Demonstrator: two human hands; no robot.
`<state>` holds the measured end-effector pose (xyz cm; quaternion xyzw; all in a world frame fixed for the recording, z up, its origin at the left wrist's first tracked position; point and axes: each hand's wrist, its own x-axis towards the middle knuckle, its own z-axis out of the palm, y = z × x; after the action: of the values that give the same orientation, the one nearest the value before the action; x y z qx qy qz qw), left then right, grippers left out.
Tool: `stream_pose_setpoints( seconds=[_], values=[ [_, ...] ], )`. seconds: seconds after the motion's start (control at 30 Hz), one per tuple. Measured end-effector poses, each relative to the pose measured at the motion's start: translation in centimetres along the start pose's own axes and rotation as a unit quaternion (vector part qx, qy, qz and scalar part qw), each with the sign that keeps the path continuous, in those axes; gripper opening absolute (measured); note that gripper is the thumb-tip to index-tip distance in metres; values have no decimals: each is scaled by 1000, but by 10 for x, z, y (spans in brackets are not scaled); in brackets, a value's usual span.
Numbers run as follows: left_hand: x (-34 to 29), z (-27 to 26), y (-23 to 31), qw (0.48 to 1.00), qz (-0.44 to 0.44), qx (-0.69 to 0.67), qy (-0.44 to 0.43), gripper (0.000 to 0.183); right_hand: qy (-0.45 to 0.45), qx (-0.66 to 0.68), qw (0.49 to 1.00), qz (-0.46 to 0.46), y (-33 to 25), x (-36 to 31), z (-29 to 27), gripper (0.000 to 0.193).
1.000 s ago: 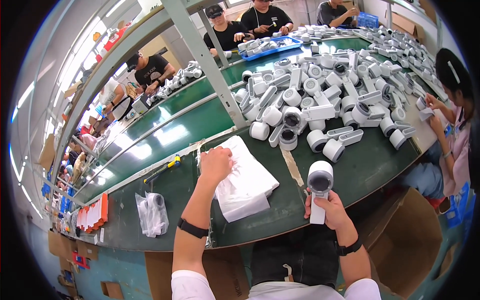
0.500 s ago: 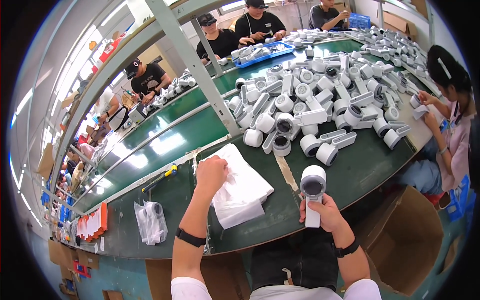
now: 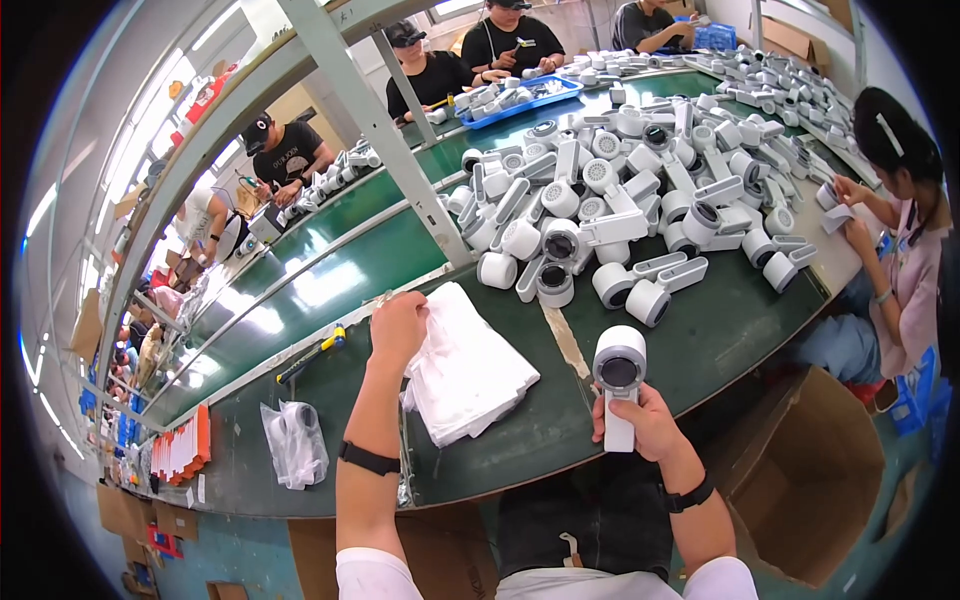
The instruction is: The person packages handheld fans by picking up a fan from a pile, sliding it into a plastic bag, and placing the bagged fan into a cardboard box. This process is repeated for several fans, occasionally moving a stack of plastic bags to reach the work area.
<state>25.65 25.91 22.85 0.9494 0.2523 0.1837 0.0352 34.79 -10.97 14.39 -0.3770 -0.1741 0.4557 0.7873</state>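
Note:
My right hand (image 3: 648, 425) is closed around the handle of a white and grey handheld fan (image 3: 619, 375). The fan stands head-up in front of me, its round grey face towards me. At the upper left corner of a stack of thin white plastic bags (image 3: 470, 375), my left hand (image 3: 400, 325) is closed on the edge of a bag; the fingertips are partly hidden. A bagged fan (image 3: 296, 440) in clear plastic lies left of my left forearm. Beyond the stack, a large heap of similar fans (image 3: 600, 205) covers the table.
A yellow and black tool (image 3: 312, 354) lies near the table's divider. Orange and white boxes (image 3: 182, 447) stand at the far left. A metal post (image 3: 400, 150) rises beyond my left hand. Right of me are an open carton (image 3: 805, 480) and a seated person (image 3: 905, 240); others work across the table.
My left hand has moved left and slightly away from me, from over the stack to its corner, and the top bag has shifted. My right hand still holds the fan.

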Motion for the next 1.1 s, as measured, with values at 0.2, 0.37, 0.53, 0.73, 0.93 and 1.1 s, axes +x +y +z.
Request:
stream_pose_setpoints(
  seconds=[0.2, 0.37, 0.53, 0.73, 0.93, 1.1],
  values=[
    [-4, -10, 5, 999, 9, 18, 41, 31, 0, -4, 1000, 1, 2, 3, -1, 27],
    [-58, -49, 53, 988, 119, -39, 92, 35, 9, -13, 1000, 1, 1, 2, -2, 34],
    [-128, -36, 75, 984, 159, -75, -26, 18, 17, -19, 1000, -8, 2, 2, 0, 34],
    [-130, -15, 61, 986, 148, -75, -5, 13, 21, -5, 1000, -12, 2, 0, 4, 25],
    [-126, -19, 59, 985, 135, -101, -41, 10, 36, -28, 999, -14, 3, 1, 6, 32],
    [-120, -25, 64, 982, 91, -161, -30, 10, 65, -27, 997, -16, 0, -2, 12, 29]
  ],
)
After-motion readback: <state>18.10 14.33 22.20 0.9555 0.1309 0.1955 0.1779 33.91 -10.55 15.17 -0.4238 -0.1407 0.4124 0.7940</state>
